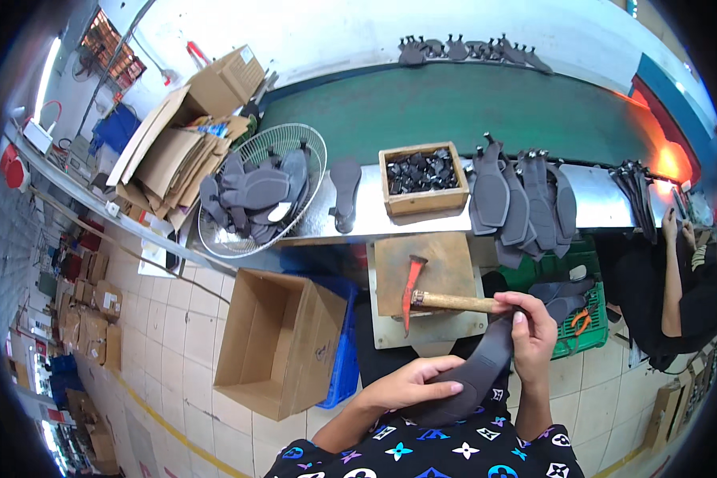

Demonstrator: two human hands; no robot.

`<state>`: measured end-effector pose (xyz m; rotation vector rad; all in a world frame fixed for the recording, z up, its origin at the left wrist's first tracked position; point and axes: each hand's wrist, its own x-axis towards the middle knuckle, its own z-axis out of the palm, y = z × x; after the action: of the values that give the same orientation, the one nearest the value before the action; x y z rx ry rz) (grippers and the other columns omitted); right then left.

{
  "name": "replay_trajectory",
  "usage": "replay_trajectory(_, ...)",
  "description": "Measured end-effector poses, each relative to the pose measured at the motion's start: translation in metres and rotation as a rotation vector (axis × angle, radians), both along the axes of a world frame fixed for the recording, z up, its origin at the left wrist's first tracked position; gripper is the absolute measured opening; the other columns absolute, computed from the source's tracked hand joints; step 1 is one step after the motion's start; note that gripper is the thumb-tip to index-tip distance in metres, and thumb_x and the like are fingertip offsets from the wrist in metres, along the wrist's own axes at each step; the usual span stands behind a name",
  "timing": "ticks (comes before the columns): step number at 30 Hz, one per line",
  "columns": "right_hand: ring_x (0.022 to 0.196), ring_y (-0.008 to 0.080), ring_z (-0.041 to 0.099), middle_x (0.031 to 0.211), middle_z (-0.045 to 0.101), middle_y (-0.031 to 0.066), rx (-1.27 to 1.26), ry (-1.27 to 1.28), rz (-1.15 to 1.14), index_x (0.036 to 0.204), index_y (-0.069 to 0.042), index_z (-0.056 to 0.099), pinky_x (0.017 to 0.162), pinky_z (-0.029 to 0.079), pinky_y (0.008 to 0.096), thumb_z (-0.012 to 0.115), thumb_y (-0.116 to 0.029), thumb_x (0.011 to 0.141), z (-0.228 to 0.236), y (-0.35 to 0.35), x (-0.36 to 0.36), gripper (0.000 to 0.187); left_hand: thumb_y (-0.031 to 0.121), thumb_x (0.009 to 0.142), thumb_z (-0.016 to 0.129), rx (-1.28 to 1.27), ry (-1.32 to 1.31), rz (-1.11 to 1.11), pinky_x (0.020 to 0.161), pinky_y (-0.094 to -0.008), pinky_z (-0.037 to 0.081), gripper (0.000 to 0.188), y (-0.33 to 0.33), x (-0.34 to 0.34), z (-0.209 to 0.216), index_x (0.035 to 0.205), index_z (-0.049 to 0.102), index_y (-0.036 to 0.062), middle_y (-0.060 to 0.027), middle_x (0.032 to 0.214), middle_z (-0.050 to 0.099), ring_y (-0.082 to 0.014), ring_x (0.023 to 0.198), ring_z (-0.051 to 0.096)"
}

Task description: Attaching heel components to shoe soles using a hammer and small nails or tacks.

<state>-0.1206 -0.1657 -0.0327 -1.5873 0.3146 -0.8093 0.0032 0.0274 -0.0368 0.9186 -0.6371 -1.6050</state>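
A dark grey shoe sole (486,362) lies tilted across my lap between both hands. My left hand (410,382) grips its wide lower end, thumb on top. My right hand (534,338) is closed at its narrow upper end, fingers curled; that end is partly hidden by them. A hammer (458,302) with a red head and wooden handle rests on a brown work block (438,255). Its handle end reaches my right fingertips; I cannot tell whether they touch it.
Behind the block stand a wooden box (425,205) of small black parts, a wire basket (320,159) of soles and several hanging soles (526,199). An open cardboard box (251,350) is at left. A green crate (577,344) with orange-handled pliers (581,320) and a co-worker (669,287) are at right.
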Motion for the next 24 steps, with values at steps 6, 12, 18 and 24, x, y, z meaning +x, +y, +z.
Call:
replay_trajectory(6,0.113,0.0209,0.060,0.133,0.057,0.0142,-0.113,0.198,-0.114,0.134,0.003,0.050,0.097,0.046,0.0323,0.051,-0.013,0.098,-0.003,-0.008,0.005,0.040,0.007,0.094,0.062,0.052,-0.137,0.357,0.093,-0.0284,0.049,0.042,0.002,0.035,0.015,0.133,0.052,-0.0046,-0.0083,0.119,0.064,-0.0136,0.106,0.061)
replay_trajectory(12,0.094,0.0165,0.066,0.115,0.067,0.0158,0.160,0.172,-0.051,0.123,0.005,0.057,0.087,0.051,0.0280,0.046,-0.014,0.103,-0.026,-0.020,-0.013,0.030,0.009,0.097,0.058,-0.053,-0.209,0.542,0.093,-0.0259,0.047,0.041,-0.017,0.067,0.028,0.135,0.048,-0.0043,-0.0087,0.123,0.061,-0.0122,0.108,0.058)
replay_trajectory(18,0.093,0.0205,0.067,0.111,0.068,0.0177,0.353,0.155,0.041,0.121,0.006,0.057,0.088,0.052,0.0326,0.044,-0.019,0.103,-0.024,-0.033,-0.001,0.033,0.009,0.093,0.060,-0.109,-0.239,0.421,0.100,-0.0282,0.042,0.051,-0.038,0.064,0.048,0.139,0.043,-0.0067,-0.0112,0.126,0.059,-0.0153,0.115,0.055)
replay_trajectory(24,0.099,0.0209,0.065,0.110,0.066,0.0148,0.317,0.074,0.247,0.122,0.005,0.057,0.091,0.051,0.0342,0.048,-0.022,0.102,0.004,-0.039,0.027,0.035,0.007,0.094,0.059,-0.125,-0.224,0.297,0.104,-0.0290,0.039,0.051,-0.047,0.058,0.061,0.140,0.042,-0.0081,-0.0120,0.129,0.056,-0.0164,0.120,0.053)
